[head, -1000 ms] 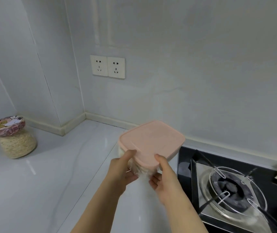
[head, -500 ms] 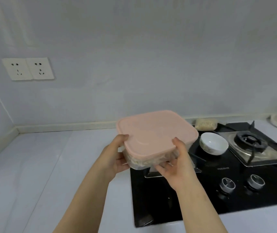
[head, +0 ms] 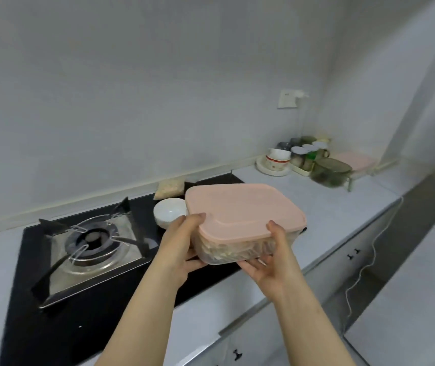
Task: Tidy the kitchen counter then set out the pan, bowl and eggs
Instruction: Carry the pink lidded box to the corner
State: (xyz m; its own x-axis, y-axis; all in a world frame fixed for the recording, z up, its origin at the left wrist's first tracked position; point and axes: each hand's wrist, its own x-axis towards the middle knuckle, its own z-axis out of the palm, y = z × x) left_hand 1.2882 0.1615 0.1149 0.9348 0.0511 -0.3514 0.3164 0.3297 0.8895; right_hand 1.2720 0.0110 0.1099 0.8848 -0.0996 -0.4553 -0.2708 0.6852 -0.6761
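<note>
At 6 o'clock, nearest the camera, two bare forearms rise into view. The left hand [head: 182,249] has its grip clamped on the near-left corner of the container [head: 240,207], with the thumb on the edge of the pink lid and the fingers curled beneath the clear base. The right hand [head: 271,262] clamps the near-right corner the same way, thumb on the lid rim and fingers spread under the bottom.

The container is held in the air, slightly tilted, above the right part of the hob [head: 52,326]. Pale, stringy contents show through its clear wall, too blurred to name. The black glass hob lies at 8 o'clock from the container, set into the white bench [head: 329,204]. Its burner [head: 93,239] sits under a dark pan support on a steel tray.

Just beyond the left hand, at 10 o'clock from the container, a white bowl [head: 170,211] stands upright on the hob, partly hidden by the lid. Behind it, against the wall, lies a packet [head: 171,188] of pale grains.

At 4 o'clock, white cabinet doors [head: 343,260] with dark knobs sit under the bench, and a white cord [head: 364,270] hangs before them.

Farthest, at 2 o'clock in the bench's corner, are a patterned bowl [head: 277,158] on a white plate, a cluster of jars [head: 303,154], a green glass bowl [head: 329,173] and a second pink-lidded box [head: 356,159] on a low rack. A wall socket [head: 287,99] with a plug is above them.
</note>
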